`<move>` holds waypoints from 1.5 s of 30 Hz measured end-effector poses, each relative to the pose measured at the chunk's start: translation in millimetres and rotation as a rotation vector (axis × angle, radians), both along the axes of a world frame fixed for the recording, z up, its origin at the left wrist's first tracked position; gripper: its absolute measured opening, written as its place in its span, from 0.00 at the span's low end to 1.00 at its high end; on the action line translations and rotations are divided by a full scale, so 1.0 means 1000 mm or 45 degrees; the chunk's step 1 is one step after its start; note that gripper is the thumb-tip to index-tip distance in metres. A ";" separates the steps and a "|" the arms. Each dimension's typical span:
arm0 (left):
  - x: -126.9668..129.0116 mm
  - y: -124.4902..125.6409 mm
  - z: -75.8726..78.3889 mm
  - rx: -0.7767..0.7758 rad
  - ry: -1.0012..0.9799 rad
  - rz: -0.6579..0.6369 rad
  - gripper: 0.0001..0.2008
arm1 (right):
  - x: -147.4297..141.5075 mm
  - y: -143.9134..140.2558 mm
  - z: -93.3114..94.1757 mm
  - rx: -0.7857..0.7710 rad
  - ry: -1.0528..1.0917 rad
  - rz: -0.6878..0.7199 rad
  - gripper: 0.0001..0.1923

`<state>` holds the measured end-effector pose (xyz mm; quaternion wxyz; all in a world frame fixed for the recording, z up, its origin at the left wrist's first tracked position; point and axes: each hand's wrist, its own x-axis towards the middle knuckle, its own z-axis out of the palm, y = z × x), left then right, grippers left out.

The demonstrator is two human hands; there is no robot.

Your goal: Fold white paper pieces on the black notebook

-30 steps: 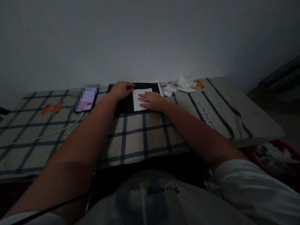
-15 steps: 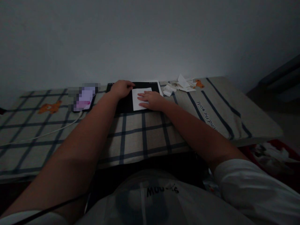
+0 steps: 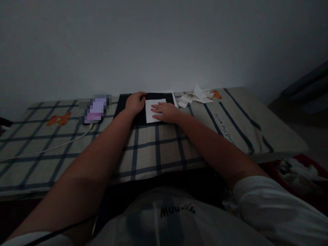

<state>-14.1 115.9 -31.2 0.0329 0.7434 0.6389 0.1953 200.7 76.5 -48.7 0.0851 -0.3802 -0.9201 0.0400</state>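
Note:
A square white sheet of paper lies on a black board with rows of small holes along its far edge. My right hand rests flat on the right part of the paper, fingers spread and pointing left. On the board just left of the paper sits my left hand, its fingers bent, with a gap between thumb and forefinger and nothing visible in them. Its other fingers are mostly hidden.
A checked cloth covers the table, which stands against a wall. Torn white paper scraps lie to the right. At left is a phone with a white cable. A red bin with crumpled paper stands below right.
My left hand has drawn slightly nearer to me, and its fingers have shifted at the paper's upper left corner. My right hand stays flat on the paper. The view has shifted slightly.

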 end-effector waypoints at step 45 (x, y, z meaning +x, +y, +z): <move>-0.042 -0.028 -0.009 -0.102 0.140 -0.575 0.35 | 0.035 0.012 -0.001 0.045 0.143 0.020 0.31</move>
